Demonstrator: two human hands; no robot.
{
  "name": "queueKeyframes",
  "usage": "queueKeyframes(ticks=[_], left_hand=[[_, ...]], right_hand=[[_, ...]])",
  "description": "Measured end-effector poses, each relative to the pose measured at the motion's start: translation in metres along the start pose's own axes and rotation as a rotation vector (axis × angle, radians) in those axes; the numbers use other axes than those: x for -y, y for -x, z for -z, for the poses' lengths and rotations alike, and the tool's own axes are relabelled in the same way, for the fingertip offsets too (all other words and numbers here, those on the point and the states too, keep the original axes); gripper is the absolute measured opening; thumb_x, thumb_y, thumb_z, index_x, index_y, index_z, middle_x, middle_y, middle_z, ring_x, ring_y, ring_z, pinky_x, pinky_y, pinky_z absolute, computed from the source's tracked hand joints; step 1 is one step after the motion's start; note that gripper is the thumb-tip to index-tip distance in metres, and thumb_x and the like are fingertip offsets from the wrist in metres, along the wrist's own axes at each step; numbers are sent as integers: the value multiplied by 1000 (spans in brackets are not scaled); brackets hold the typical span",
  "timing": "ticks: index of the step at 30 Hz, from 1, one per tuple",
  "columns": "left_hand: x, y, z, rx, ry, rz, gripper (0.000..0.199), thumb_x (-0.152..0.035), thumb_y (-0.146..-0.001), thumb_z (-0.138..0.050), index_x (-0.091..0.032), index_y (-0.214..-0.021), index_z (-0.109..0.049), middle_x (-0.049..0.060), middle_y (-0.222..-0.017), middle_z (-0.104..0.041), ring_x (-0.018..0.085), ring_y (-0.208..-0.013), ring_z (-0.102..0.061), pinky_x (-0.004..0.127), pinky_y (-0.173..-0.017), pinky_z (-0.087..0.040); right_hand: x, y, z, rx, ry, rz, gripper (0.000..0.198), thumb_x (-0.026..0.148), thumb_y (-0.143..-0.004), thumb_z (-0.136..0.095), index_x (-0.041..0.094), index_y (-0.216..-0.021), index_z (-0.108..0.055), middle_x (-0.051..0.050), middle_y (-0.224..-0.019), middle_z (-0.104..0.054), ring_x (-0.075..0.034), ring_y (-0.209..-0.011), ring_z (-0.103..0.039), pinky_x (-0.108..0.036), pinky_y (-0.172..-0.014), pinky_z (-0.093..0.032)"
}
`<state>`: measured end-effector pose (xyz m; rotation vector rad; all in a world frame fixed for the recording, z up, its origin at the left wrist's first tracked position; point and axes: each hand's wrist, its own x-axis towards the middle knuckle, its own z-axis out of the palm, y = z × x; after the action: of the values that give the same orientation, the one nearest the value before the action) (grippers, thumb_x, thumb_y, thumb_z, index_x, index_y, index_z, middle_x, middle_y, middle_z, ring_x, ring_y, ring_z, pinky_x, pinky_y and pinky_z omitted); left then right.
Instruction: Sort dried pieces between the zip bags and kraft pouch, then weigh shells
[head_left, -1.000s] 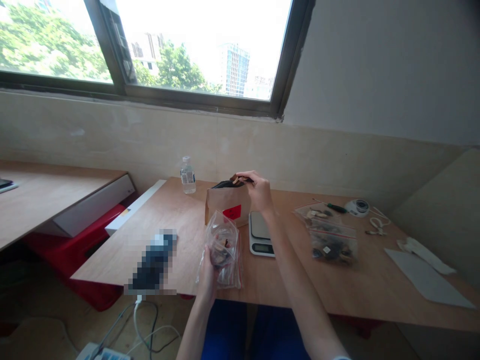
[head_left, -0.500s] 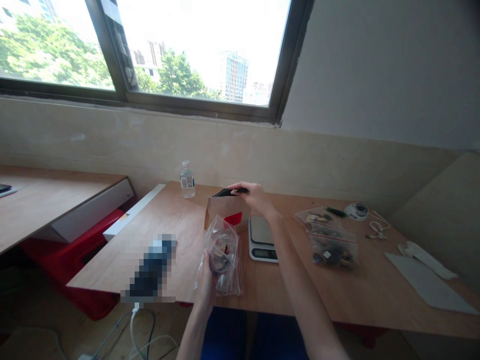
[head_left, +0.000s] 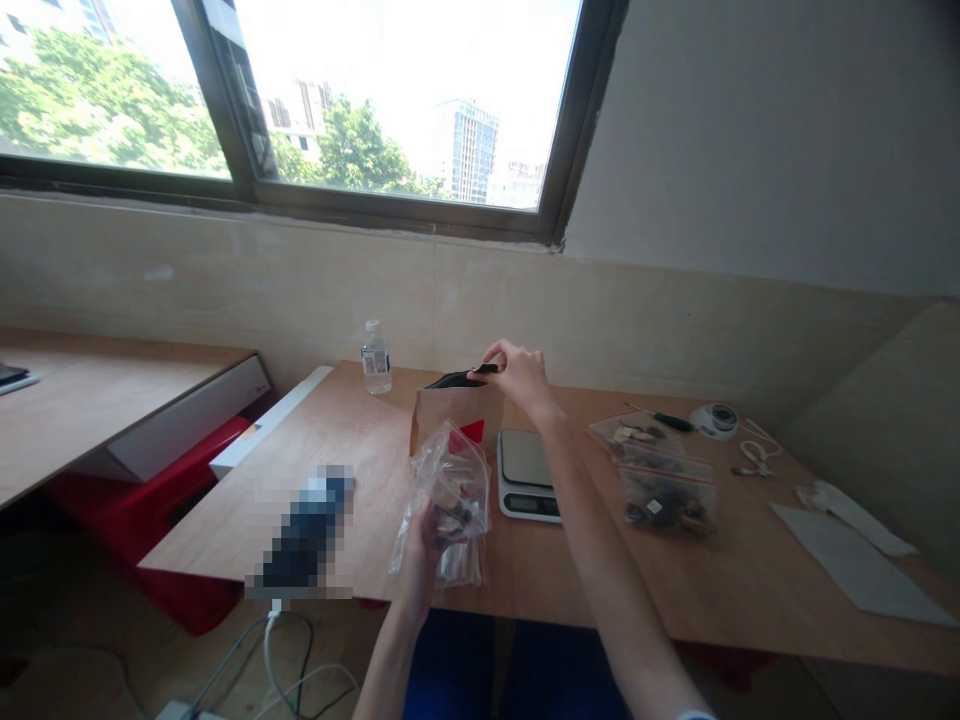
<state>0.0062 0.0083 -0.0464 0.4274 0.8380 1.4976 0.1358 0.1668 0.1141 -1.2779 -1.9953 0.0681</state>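
My left hand (head_left: 424, 530) is closed around a clear zip bag (head_left: 466, 475) with small parts inside, just over the near part of the table. Beneath it lie more clear plastic bags (head_left: 461, 565). Behind the bag stands an open brown cardboard box (head_left: 435, 415) with a red mark on its front and black contents (head_left: 454, 380) at its top. Above the box's right rim, my right hand (head_left: 519, 372) pinches a small black piece (head_left: 486, 369) whose kind I cannot make out. A white digital scale (head_left: 525, 462) sits right of the box, partly hidden by my right forearm.
Zip bags of small parts (head_left: 667, 500), a green-handled screwdriver (head_left: 673, 423), a dome camera (head_left: 714, 422) and a white cable (head_left: 759, 455) lie to the right. A water bottle (head_left: 376, 360) stands at the back. A blurred-out dark device (head_left: 304, 535) lies at the left edge.
My right hand has risen slightly and moved right with the black piece. My left hand has tilted the zip bag to the right, and its parts have shifted.
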Motion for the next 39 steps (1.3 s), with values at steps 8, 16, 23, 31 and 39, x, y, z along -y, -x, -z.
queueKeyframes(ticks=[8,16,23,31,39], left_hand=[[4,2,7,143,-59,-57,48,-23,-72,-61,-21,-120,-61,8,-114,-67,27,-112,-58,38,-96,-44],[-4,7,1,168,-192,-131,45,-25,-73,-68,-21,-118,-62,7,-119,-64,27,-120,-52,40,-107,-34],[-10,9,-5,161,-355,-184,40,-32,-69,-74,-20,-106,-68,8,-117,-67,29,-119,-54,39,-105,-37],[-4,0,5,153,-416,-285,54,-38,-71,-71,-19,-121,-60,10,-127,-61,29,-122,-52,42,-104,-39],[-6,0,8,61,-452,-274,51,-38,-71,-72,-20,-118,-64,8,-121,-65,29,-116,-56,40,-98,-43]], right_hand=[[7,14,23,81,-227,30,27,19,-75,-66,22,-102,-61,1,-85,-66,-13,-67,-57,-32,-79,-39],[8,87,24,349,-687,-93,21,28,-88,-45,19,-94,-63,-1,-76,-64,-13,-67,-61,-25,-62,-48],[6,115,-4,628,-656,-71,23,32,-83,-58,19,-98,-69,-5,-96,-71,-21,-86,-65,-30,-78,-50],[-11,125,-26,815,-992,-170,37,39,-77,-68,19,-108,-63,-4,-98,-66,-17,-86,-62,-28,-75,-50],[-15,134,-36,736,-1150,-277,36,37,-64,-79,19,-91,-63,-2,-91,-65,-15,-84,-62,-29,-78,-49]])
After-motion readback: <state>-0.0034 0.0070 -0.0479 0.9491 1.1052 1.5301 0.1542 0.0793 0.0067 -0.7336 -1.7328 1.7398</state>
